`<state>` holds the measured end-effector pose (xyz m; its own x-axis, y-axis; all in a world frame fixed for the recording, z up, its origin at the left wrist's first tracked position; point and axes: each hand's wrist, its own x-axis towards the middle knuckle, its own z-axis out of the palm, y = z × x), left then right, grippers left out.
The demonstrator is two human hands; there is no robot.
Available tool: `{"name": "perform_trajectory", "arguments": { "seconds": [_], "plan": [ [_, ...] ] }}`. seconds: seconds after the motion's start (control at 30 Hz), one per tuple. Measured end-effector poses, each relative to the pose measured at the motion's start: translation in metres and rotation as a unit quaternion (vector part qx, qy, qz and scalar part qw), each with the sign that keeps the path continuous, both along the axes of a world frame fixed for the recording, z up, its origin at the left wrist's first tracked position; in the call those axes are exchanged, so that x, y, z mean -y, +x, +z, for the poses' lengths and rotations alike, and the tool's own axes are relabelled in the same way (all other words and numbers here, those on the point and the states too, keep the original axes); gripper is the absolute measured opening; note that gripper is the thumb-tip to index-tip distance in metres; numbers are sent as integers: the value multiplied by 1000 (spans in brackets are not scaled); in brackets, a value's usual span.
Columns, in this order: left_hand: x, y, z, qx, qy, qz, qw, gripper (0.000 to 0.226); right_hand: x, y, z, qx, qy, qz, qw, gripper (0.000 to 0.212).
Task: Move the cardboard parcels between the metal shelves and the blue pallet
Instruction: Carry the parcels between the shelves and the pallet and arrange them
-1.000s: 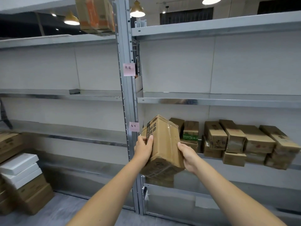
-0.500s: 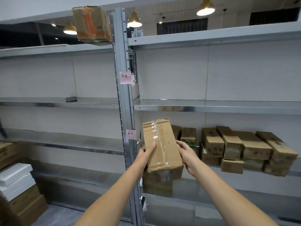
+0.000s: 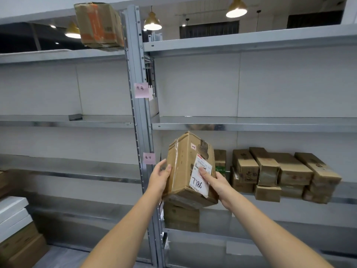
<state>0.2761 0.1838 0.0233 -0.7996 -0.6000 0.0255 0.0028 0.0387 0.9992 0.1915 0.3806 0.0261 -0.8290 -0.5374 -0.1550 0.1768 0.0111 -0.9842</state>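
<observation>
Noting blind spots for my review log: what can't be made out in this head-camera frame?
Blue pallet: nowhere in the head view.
White label on the held parcel: the printed lines are too small to read and the right hand covers part with its thumb. Only the handwritten 7786 reads.
Box beneath: head view, mostly hidden behind the held parcel.
Lower-left stack: cut off by the left edge.

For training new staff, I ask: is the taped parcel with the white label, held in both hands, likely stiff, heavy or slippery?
Probably stiff: the parcel shows straight edges while the left hand and right hand grip its sides. Likely light for its size: held tilted in air, unsupported below. Its glossy tape may feel slippery.
</observation>
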Motion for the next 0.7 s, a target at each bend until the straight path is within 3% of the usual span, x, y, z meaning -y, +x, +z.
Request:
{"name": "perform_trajectory", "arguments": {
  "seconds": [0.17, 0.3, 0.53, 0.7],
  "plan": [
    [-8, -4, -4, -21, 0, 20, 1000, 29, 3, -4, -5, -34, -15, -36, 999, 57],
    [-23, -9, -1, -8, 36, 13, 999, 36, 12, -4, -14, -61, 33, -80, 994, 54],
    [-34, -6, -6, 6, 92, -69, 993, 70, 18, -1, -18, -51, 6, -44, 998, 46],
    [-20, -3, -13, -2, 105, -85, 991, 66, 30, 8, -13, -73, -11, -32, 997, 45]
  ]
}}
